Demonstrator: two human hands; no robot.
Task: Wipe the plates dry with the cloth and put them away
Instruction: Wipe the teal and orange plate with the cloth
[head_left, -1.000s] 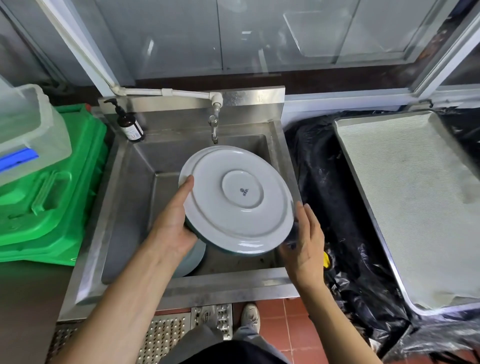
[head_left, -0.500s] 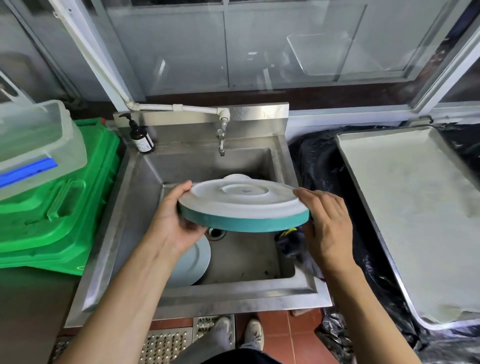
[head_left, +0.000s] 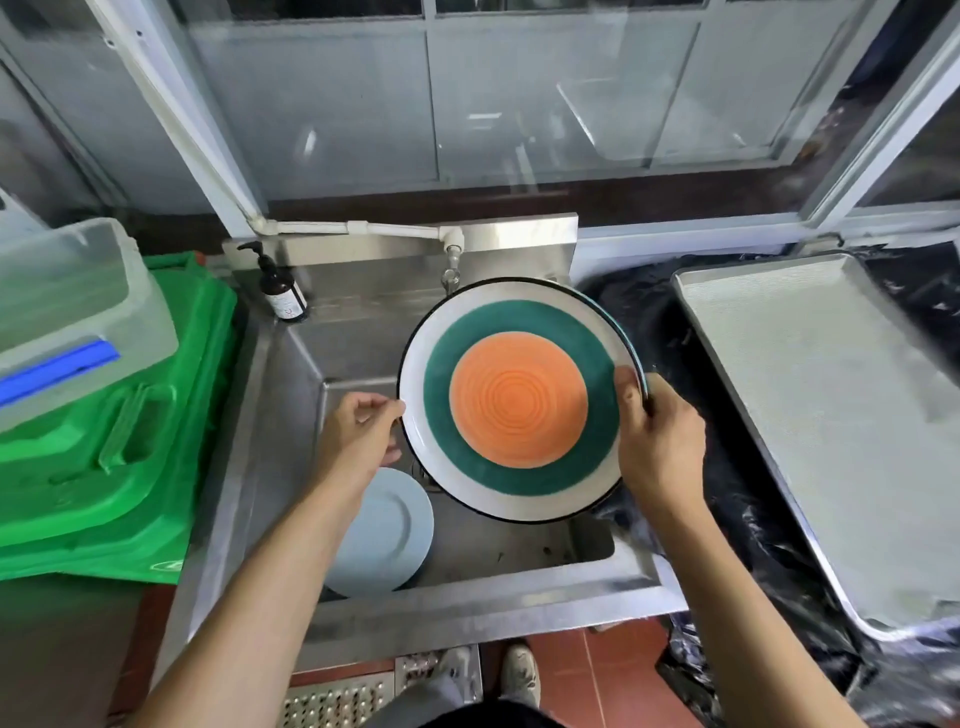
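Observation:
Over the steel sink (head_left: 249, 467) I hold a round plate (head_left: 519, 400) with its face tilted up toward me: orange centre, teal ring, white rim with a dark edge. My right hand (head_left: 660, 441) grips its right edge, thumb lying on the face. My left hand (head_left: 358, 441) has curled fingertips against the left rim. A pale blue plate (head_left: 384, 530) leans in the sink's near left corner, partly behind my left forearm. Something dark (head_left: 605, 501) shows under the plate by my right wrist; I cannot tell whether it is the cloth.
A large metal tray (head_left: 831, 415) with a pale liner lies to the right on black plastic sheeting (head_left: 649, 322). The tap (head_left: 451, 260) and a soap bottle (head_left: 283, 291) stand at the sink's back. Green crates (head_left: 104, 441) and a clear tub (head_left: 67, 301) crowd the left.
The plate has been flipped from underside up, through edge-on, to face up. My right hand moved from beneath the rim to gripping the right edge; my left hand shifted to the left rim.

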